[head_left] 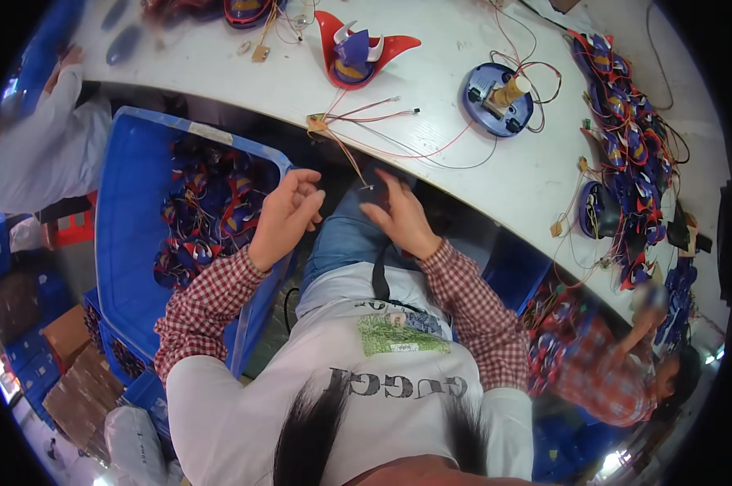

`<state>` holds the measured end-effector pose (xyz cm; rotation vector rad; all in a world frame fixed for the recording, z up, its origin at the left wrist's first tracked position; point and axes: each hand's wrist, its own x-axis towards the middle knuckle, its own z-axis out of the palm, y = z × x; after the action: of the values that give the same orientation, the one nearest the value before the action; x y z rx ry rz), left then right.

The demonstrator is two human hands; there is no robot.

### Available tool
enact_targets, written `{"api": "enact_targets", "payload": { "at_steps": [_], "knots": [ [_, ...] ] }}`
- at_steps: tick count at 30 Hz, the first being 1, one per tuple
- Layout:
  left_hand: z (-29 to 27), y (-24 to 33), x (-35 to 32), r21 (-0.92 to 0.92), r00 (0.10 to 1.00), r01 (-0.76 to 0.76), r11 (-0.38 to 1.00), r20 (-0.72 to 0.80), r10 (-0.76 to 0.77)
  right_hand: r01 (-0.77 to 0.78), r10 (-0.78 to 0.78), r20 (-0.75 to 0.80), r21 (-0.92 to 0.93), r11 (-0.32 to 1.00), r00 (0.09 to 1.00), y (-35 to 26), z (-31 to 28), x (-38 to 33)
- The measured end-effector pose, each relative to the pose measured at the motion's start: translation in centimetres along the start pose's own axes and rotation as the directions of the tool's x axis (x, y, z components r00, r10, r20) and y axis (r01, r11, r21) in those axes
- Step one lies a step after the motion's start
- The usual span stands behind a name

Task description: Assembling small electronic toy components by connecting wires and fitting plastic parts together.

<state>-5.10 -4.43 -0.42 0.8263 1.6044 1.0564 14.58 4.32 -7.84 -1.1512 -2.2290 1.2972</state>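
My right hand [404,217] is just below the table's near edge, thumb and forefinger on either side of a small dark blue piece [371,191]. Thin wires run down to this piece from a tan connector [317,125] at the table edge. My left hand [286,215] hovers by the rim of the blue bin, fingers loosely curled and thumb apart, with nothing seen in it. Ahead on the table stand a red and purple plastic shell with white horns [354,61] and a round blue housing [497,99] with wires and a tan cylinder.
A large blue bin [127,219] at my left holds several red and purple shells [212,202]. More wired shells [625,146] lie heaped along the right of the white table [244,77]. Co-workers sit at the far left [46,150] and lower right [605,377].
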Motion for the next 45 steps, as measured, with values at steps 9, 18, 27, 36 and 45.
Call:
{"api": "enact_targets", "payload": {
  "at_steps": [9,18,27,36,45],
  "knots": [
    [1.5,-3.3,0.8,0.102,0.973,-0.159,0.982,0.183,0.139,-0.307,0.199,0.237,0.797,0.521,0.951,-2.0,-0.6,0.2],
    [0.1,-0.9,2.1,0.095,0.958,-0.196,0.976,-0.195,0.211,-0.322,0.186,0.268,0.854,0.409,0.945,-5.3,-6.6,-1.7],
    [3.0,1.6,6.3,0.731,0.750,-0.377,0.569,-0.120,0.651,-0.178,0.189,0.102,0.876,0.448,0.977,-6.2,-9.9,-1.1],
    [2.2,2.4,8.2,0.768,0.701,-0.541,0.343,0.188,0.688,-0.130,0.126,0.078,0.865,0.484,0.989,-8.0,-11.4,0.0],
    [3.0,2.1,9.8,0.804,0.575,-0.583,0.120,0.304,0.759,-0.074,0.090,0.033,0.861,0.504,0.995,-9.0,-12.2,0.9]
  ]
}}
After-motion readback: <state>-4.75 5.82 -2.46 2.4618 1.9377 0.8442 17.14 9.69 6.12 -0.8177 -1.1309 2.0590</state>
